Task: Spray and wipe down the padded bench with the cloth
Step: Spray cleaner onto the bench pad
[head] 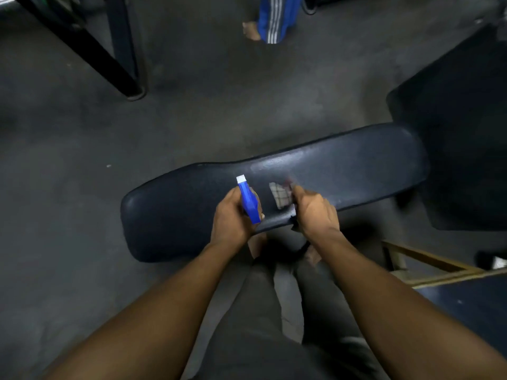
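Two hands over padded bench (356, 165): left hand (233, 215) grips spray bottle (248, 200), nozzle away; right hand (315, 212) clutches cloth (279, 194).

Dim, soft-focus view; sheen on the bench pad (315, 171), edges warped.

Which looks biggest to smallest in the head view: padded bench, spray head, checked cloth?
1. Dark navy padded vinyl bench, by far the largest.
2. Blue plastic spray head with white nozzle.
3. Checked cloth, visible part only.
The last two look close; the right hand hides most of the cloth.
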